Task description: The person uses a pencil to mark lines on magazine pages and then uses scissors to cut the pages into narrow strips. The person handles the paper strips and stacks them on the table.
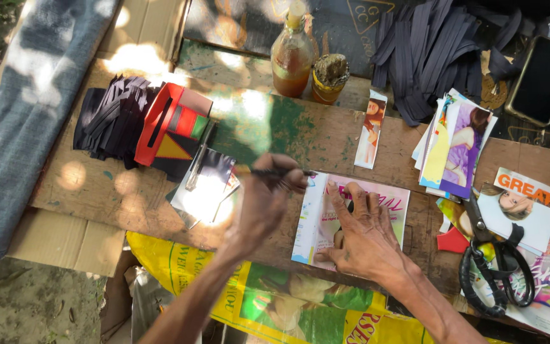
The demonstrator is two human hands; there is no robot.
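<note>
light: dappled sun, bright | glare: blown patches on cardboard point(136, 58) | shadows: leafy, soft | focus: sharp

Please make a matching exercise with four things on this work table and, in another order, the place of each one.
1. scissors
2. bottle
3. phone
4. magazine page

a. under the right hand
b. top right corner
c. far edge, beside a small jar
d. right side, on magazines

Pairs: 1-d, 2-c, 3-b, 4-a
</note>
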